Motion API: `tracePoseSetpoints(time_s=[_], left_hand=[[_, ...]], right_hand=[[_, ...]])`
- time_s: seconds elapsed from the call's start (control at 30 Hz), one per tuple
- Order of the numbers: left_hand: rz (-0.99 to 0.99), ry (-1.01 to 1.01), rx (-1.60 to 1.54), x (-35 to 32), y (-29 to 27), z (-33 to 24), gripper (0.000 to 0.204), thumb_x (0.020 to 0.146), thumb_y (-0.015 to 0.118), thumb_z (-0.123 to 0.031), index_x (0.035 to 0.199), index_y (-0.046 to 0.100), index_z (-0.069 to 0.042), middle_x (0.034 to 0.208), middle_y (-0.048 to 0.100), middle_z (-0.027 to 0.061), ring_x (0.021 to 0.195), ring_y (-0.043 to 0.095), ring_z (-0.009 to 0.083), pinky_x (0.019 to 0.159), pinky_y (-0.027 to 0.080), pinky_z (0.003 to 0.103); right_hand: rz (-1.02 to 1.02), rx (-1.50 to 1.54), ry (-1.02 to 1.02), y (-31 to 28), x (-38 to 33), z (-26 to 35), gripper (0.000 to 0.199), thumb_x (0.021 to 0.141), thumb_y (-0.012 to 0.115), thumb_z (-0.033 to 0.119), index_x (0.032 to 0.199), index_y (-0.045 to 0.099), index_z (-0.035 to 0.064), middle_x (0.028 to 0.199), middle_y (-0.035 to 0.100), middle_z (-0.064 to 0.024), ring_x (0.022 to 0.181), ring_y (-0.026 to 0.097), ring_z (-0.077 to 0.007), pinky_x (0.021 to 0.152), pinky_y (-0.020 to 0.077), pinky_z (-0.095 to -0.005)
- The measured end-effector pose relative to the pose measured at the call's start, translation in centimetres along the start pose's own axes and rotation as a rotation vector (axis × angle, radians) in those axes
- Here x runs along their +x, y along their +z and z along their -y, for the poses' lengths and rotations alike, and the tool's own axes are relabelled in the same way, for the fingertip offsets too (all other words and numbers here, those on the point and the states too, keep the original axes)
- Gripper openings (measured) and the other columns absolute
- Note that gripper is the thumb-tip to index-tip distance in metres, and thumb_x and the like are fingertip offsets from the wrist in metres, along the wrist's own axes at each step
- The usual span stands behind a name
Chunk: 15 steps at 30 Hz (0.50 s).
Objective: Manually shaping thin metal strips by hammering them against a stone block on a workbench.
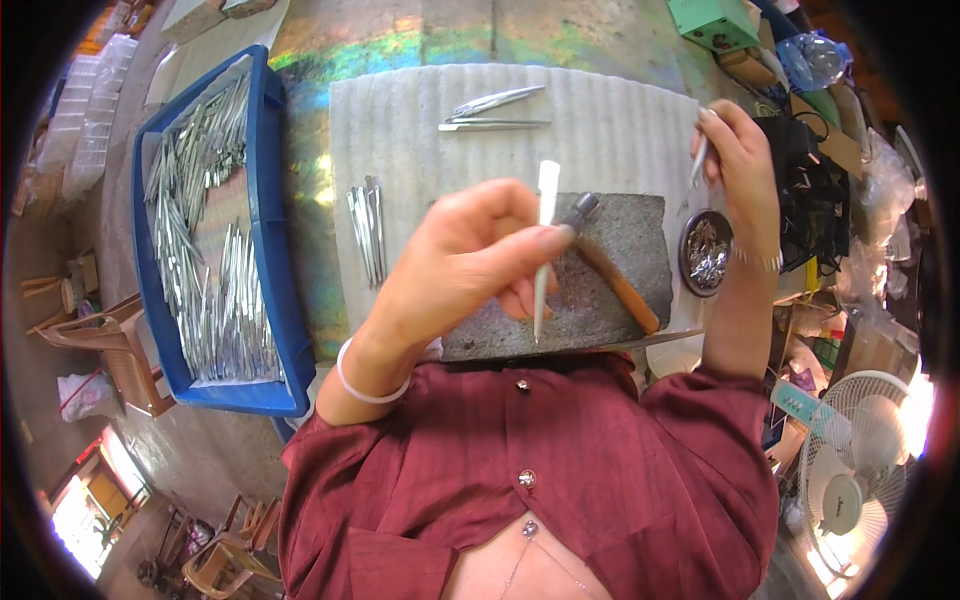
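My left hand point(470, 255), a white bangle on its wrist, is raised over a dark grey slab point(640, 240). Its thumb and fingers pinch a pair of slim metal tweezers point(541, 290), upright, wide end up and pointed end down. Farther right, my right hand point(738, 150) is closed round a slim silvery piece point(698, 165), mostly hidden by the fingers, probably tweezers too. On the slab lies a hammer point(622, 285) with a wooden handle, its head partly behind my left thumb. Below my right hand sits a round dark dish point(690, 280) of small shiny metal parts.
A white foam sheet point(400, 110) covers the table, with several tweezers point(495, 108) at the back and more point(367, 230) at the left. Left of it stands a blue tray point(270, 200) full of tweezers. A green box point(715, 22) is back right; a fan point(855, 470) stands lower right.
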<state>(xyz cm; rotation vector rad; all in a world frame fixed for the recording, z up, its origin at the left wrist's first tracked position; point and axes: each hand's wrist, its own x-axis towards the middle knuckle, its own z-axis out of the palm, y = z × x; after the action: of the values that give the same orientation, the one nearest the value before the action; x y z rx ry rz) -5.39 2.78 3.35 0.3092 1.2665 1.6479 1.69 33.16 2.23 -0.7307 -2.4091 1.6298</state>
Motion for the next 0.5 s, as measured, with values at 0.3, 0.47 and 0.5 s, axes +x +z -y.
tracePoseSetpoints(time_s=[0.3,0.47,0.5], left_hand=[[-0.256,0.314,-0.558,-2.1,0.0,2.8,0.016,0.092,0.055,-0.013,0.104,0.049,-0.005,0.090,0.062,0.0115,0.076,0.068,0.0258,0.063,0.058,0.032],[-0.174,0.236,-0.773,-2.2,0.9,5.1,0.012,0.093,0.055,-0.015,0.101,0.050,-0.007,0.095,0.063,0.0111,0.084,0.066,0.0227,0.071,0.057,0.032],[-0.151,0.206,-0.790,-2.5,1.1,5.3,0.012,0.093,0.055,-0.015,0.100,0.050,-0.007,0.095,0.063,0.0115,0.083,0.066,0.0214,0.070,0.057,0.031]], right_hand=[[0.124,-0.095,-0.249,7.2,-6.0,2.9,0.034,0.081,0.062,0.007,0.114,0.056,0.0052,0.089,0.060,-0.0072,0.066,0.056,-0.0103,0.059,0.0451,-0.0256],[0.375,0.420,-0.477,11.8,-10.9,3.3,0.028,0.077,0.066,-0.006,0.104,0.061,0.0003,0.087,0.059,-0.0059,0.063,0.052,-0.0066,0.053,0.0424,-0.0191],[0.374,0.420,-0.478,11.8,-11.3,3.3,0.028,0.077,0.066,-0.006,0.104,0.061,0.0003,0.087,0.059,-0.0059,0.063,0.052,-0.0066,0.053,0.0424,-0.0191]])
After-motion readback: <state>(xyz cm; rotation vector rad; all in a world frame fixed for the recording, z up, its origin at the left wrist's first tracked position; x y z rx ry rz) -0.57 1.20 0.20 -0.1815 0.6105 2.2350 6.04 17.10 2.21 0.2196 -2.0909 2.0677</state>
